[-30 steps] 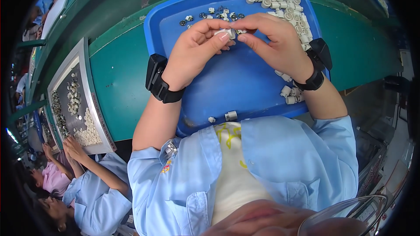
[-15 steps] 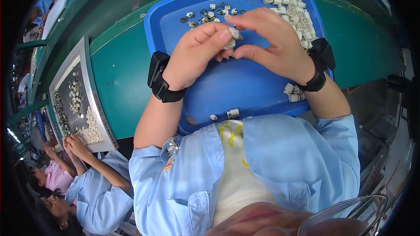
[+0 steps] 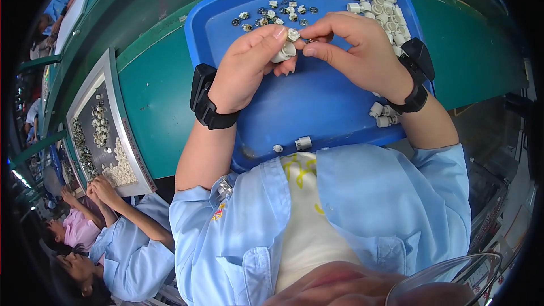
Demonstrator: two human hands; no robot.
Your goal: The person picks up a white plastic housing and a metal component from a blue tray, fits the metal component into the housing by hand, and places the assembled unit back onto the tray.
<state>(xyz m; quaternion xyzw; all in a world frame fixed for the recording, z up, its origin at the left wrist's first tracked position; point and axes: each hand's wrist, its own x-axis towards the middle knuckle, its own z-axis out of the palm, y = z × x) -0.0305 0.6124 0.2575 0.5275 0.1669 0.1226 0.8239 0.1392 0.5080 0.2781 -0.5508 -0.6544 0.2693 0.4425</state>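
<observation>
Over the blue tray (image 3: pixel 317 105), my left hand (image 3: pixel 246 65) is closed around a white cylindrical housing (image 3: pixel 285 52), its round open end showing. A small white notched insert (image 3: pixel 293 34) sits at the left thumb tip, just above the housing. My right hand (image 3: pixel 362 51) meets it from the right, thumb and forefinger pinched on a tiny part too small to name. Beyond the hands lie several small white-and-dark inserts with round bases (image 3: pixel 272 14). At the tray's far right, many white housings (image 3: pixel 377 7) are grouped.
Several housings (image 3: pixel 383 114) lie by my right forearm. Near the tray's front edge are one housing (image 3: pixel 304 143) and a small white piece (image 3: pixel 277 148). Left on the green table (image 3: pixel 156 107), a metal-framed tray (image 3: pixel 122 114) holds sorted parts; a co-worker's hands (image 3: pixel 103 191) are at its edge.
My right thumb and forefinger, apart before, have come together beside the insert. My left hand has turned, so the housing's open end and the insert now show more plainly.
</observation>
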